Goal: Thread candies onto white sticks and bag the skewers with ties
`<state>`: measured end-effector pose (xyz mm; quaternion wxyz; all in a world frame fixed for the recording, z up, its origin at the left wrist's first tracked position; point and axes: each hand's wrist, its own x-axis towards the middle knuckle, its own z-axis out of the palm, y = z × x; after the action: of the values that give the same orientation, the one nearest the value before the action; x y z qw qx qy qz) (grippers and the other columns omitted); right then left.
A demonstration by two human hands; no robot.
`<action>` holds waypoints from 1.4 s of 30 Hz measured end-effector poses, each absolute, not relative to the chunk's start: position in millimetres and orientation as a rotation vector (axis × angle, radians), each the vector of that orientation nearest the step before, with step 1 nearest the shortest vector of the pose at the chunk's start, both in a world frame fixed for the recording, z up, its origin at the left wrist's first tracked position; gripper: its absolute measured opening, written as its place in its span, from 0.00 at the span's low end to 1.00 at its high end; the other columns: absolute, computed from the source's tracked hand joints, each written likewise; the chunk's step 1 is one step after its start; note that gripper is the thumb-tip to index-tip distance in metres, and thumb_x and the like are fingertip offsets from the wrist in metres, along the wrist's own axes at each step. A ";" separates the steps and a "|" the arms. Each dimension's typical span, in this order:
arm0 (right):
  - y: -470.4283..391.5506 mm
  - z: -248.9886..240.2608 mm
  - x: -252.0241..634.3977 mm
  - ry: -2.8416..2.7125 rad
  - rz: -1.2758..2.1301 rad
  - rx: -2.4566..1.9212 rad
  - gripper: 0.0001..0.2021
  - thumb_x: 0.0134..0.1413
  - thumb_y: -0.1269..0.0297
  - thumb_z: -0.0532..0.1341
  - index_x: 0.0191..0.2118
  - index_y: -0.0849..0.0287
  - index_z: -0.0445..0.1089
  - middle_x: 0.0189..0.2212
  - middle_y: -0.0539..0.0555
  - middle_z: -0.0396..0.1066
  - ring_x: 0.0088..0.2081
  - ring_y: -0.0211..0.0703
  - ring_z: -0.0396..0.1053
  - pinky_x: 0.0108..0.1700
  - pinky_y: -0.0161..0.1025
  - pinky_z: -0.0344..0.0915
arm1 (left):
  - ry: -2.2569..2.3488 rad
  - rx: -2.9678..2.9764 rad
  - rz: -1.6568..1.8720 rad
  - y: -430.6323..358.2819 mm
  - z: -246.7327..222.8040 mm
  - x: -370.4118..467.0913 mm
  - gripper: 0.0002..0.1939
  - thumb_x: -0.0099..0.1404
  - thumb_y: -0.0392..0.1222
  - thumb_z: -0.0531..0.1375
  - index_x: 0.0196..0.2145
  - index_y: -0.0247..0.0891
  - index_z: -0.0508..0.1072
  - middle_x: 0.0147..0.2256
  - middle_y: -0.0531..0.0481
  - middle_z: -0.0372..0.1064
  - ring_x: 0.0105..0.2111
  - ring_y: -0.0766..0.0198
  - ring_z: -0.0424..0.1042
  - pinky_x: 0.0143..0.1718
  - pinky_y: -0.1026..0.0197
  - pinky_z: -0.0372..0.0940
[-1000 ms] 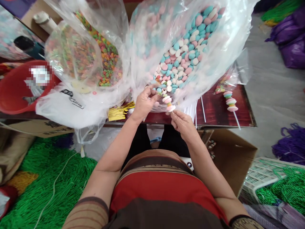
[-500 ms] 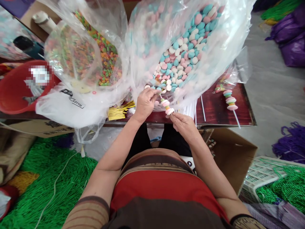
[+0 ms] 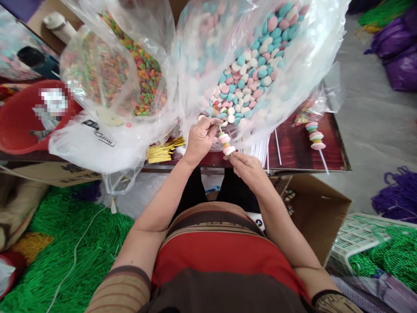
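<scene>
My right hand point(image 3: 246, 167) is closed on the lower end of a candy skewer point(image 3: 224, 141). Pink, white, green and orange candies are threaded on its white stick, which leans up and to the left. At the skewer's upper tip, my left hand point(image 3: 203, 138) is closed in a pinch; what lies between its fingertips is too small to make out. Just beyond both hands, a large clear plastic bag point(image 3: 312, 82) lies open, full of pink, white and blue marshmallow-like candies point(image 3: 244, 82).
Left of it, another bag holds small colourful candy rings point(image 3: 148, 82). Yellow twist ties point(image 3: 164, 150) and white sticks point(image 3: 257, 145) lie near the table edge. A finished-looking skewer point(image 3: 315, 137) rests at right. A red basin point(image 3: 19, 117) stands left; a cardboard box point(image 3: 322, 213) sits below right.
The skewer and my right hand have shifted slightly up and to the left. My left hand has moved a little to the right, its pinch now closer over the stick's tip.
</scene>
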<state>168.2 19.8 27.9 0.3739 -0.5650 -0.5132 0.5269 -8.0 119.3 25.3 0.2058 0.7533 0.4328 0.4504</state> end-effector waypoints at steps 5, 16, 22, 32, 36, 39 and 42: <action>17.9 40.6 180.4 -1.429 1.272 -1.490 0.19 0.62 0.51 0.58 0.39 0.59 0.81 0.21 0.50 0.63 0.26 0.40 0.60 0.28 0.36 0.54 | 1.100 2.067 1.195 119.7 30.5 -12.1 0.19 0.75 0.55 0.55 0.47 0.39 0.79 0.41 0.47 0.79 0.40 0.64 0.76 0.44 0.61 0.69; 13.4 47.4 181.7 -1.453 1.237 -1.453 0.20 0.63 0.49 0.59 0.41 0.59 0.80 0.21 0.48 0.62 0.28 0.40 0.61 0.30 0.37 0.55 | 0.999 1.303 1.178 121.9 22.5 1.6 0.17 0.67 0.57 0.65 0.44 0.42 0.79 0.36 0.52 0.76 0.33 0.67 0.75 0.37 0.62 0.70; 14.2 28.2 172.1 -1.285 1.312 -1.462 0.26 0.60 0.38 0.60 0.38 0.59 0.79 0.16 0.46 0.59 0.20 0.36 0.56 0.25 0.36 0.52 | 1.020 1.237 1.057 92.6 23.4 26.2 0.25 0.70 0.65 0.58 0.40 0.41 0.80 0.34 0.50 0.76 0.34 0.66 0.75 0.35 0.61 0.72; 27.0 33.7 182.8 -0.863 1.270 -1.234 0.23 0.50 0.39 0.70 0.37 0.56 0.77 0.24 0.48 0.70 0.20 0.31 0.58 0.21 0.33 0.53 | 1.211 1.743 1.075 119.7 34.8 11.3 0.19 0.76 0.52 0.54 0.54 0.41 0.77 0.47 0.45 0.79 0.43 0.60 0.78 0.46 0.56 0.73; 56.8 41.5 189.6 -0.906 1.122 -1.318 0.21 0.53 0.42 0.69 0.37 0.58 0.78 0.26 0.48 0.67 0.19 0.29 0.51 0.20 0.35 0.48 | 1.527 2.114 0.873 156.7 21.2 5.2 0.08 0.69 0.36 0.61 0.39 0.38 0.81 0.41 0.42 0.81 0.46 0.53 0.78 0.51 0.52 0.70; 92.5 41.0 184.6 -1.074 0.879 -1.490 0.19 0.58 0.45 0.64 0.32 0.58 0.75 0.23 0.47 0.62 0.22 0.33 0.54 0.24 0.36 0.52 | 1.673 2.170 0.740 170.6 7.3 14.4 0.06 0.65 0.35 0.64 0.40 0.40 0.80 0.42 0.42 0.81 0.44 0.49 0.78 0.47 0.50 0.69; 128.0 36.6 178.7 -1.299 0.662 -1.627 0.17 0.61 0.51 0.62 0.27 0.58 0.72 0.22 0.48 0.62 0.28 0.38 0.61 0.32 0.38 0.59 | 1.713 2.136 0.744 174.0 -3.5 19.9 0.07 0.65 0.36 0.65 0.42 0.42 0.77 0.41 0.44 0.80 0.41 0.50 0.78 0.44 0.52 0.67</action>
<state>178.7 128.0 36.6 0.4603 -0.6611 -0.5279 0.2690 19.9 174.0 -3.5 0.1517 0.7441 0.5967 0.2593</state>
